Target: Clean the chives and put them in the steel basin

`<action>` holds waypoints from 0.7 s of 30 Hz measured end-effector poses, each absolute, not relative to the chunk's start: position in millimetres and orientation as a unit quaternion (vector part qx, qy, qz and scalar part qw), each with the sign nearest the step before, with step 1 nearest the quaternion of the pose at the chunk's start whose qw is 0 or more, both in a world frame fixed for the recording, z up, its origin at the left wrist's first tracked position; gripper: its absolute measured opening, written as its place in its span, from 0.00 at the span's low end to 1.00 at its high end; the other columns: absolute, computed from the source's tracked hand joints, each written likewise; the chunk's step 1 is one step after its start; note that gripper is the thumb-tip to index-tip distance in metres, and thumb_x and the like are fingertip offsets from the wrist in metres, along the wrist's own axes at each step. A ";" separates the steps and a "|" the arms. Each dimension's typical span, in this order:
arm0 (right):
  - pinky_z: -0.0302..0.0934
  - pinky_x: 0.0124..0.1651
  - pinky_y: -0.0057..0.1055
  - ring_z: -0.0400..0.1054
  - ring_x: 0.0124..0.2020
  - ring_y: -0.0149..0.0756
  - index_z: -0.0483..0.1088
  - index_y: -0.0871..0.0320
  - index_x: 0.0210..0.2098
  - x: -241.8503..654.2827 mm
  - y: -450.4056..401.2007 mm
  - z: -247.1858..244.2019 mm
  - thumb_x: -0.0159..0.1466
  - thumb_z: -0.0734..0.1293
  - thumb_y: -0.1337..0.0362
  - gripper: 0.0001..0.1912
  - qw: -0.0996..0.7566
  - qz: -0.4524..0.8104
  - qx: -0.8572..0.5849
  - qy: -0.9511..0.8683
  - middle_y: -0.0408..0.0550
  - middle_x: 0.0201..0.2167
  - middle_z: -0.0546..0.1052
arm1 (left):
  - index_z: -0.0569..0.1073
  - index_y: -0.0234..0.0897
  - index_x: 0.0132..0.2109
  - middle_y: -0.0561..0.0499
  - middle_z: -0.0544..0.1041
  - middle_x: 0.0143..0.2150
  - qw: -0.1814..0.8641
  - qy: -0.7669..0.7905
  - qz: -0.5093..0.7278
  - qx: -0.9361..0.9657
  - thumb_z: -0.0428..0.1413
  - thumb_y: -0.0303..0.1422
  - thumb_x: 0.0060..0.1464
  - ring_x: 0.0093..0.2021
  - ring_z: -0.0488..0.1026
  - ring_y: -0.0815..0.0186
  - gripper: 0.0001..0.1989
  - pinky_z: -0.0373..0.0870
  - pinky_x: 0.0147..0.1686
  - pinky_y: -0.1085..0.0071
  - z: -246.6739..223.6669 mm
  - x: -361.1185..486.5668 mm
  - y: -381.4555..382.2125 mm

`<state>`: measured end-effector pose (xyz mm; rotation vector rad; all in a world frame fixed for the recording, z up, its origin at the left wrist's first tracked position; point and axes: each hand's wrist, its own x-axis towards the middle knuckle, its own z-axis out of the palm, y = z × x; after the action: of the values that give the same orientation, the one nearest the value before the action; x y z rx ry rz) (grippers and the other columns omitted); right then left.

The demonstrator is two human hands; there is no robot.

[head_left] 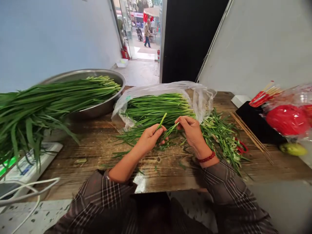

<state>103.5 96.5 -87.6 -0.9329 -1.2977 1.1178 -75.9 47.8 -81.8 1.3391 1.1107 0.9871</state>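
My left hand point(152, 136) is closed around a few garlic chives point(162, 119), their pale stem ends sticking up past the thumb. My right hand point(191, 130), with a red bead bracelet point(206, 157) at its wrist, pinches the pale end of another chive point(175, 126) that runs toward the left hand. Just beyond both hands, a pile of garlic chives point(158, 104) lies on an opened clear plastic bag point(198, 97). Right of my right hand is a loose heap of chive scraps point(219, 136).
A steel basin point(97, 112) at left holds a big bundle of chives point(60, 97) hanging over a white scale point(48, 156) and cables point(36, 187). On the right lie wooden skewers point(251, 135), a black box point(259, 125) and a red bagged bundle point(286, 120). The wooden table point(85, 143) ends near my body.
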 end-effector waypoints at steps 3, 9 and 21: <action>0.59 0.26 0.25 0.64 0.21 0.26 0.75 0.56 0.26 101.7 96.6 -89.1 0.58 0.70 0.50 0.16 0.556 0.496 -0.388 -0.541 0.40 0.20 0.72 | 0.68 0.35 0.42 0.53 0.73 0.28 0.531 0.472 0.396 0.582 0.50 0.45 0.60 0.22 0.64 0.73 0.16 0.60 0.23 0.77 -81.8 -75.6 47.4; 0.61 0.29 0.26 0.67 0.25 0.27 0.75 0.56 0.35 99.3 93.3 -89.7 0.57 0.71 0.53 0.13 0.511 0.498 -0.362 -0.599 0.40 0.25 0.74 | 0.66 0.35 0.26 0.56 0.65 0.23 0.374 0.520 0.389 0.662 0.51 0.41 0.58 0.26 0.61 0.71 0.16 0.58 0.27 0.75 -84.4 -80.1 51.7; 0.63 0.34 0.29 0.67 0.28 0.29 0.76 0.53 0.37 138.6 108.3 -75.1 0.61 0.66 0.62 0.07 0.567 0.368 -0.378 -0.633 0.40 0.25 0.73 | 0.70 0.35 0.28 0.56 0.67 0.24 0.224 0.574 0.402 0.677 0.49 0.36 0.57 0.28 0.64 0.70 0.13 0.59 0.30 0.75 -80.7 -85.9 52.7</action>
<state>138.6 108.3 -75.1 -0.8883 -1.4873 0.8650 -85.9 52.7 -80.7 1.8696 1.5838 1.1101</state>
